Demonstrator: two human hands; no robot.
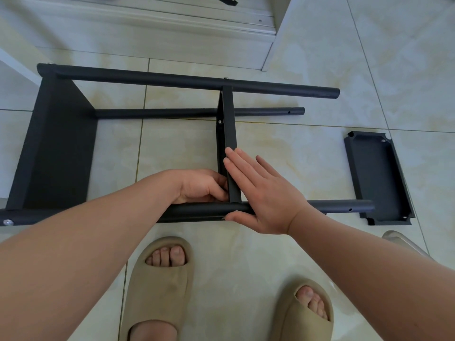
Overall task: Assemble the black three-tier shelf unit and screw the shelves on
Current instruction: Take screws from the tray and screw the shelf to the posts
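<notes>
Shelf frame (172,80) lying on floor (320,57), loose shelf (376,178) right of it, sandals (160,286) in front.

The glossy cream tiled floor (283,148), crossed by thin grey grout lines, carries a black metal shelf frame (59,148) lying on its side, with its round poles running left to right. Near the pole ends a loose black rectangular shelf tray (376,175) lies hollow side up. The left beige foam slide (160,286) and right beige foam slide (302,316) stand beside the frame. A pale metal threshold strip (147,23) runs along the far side.
</notes>
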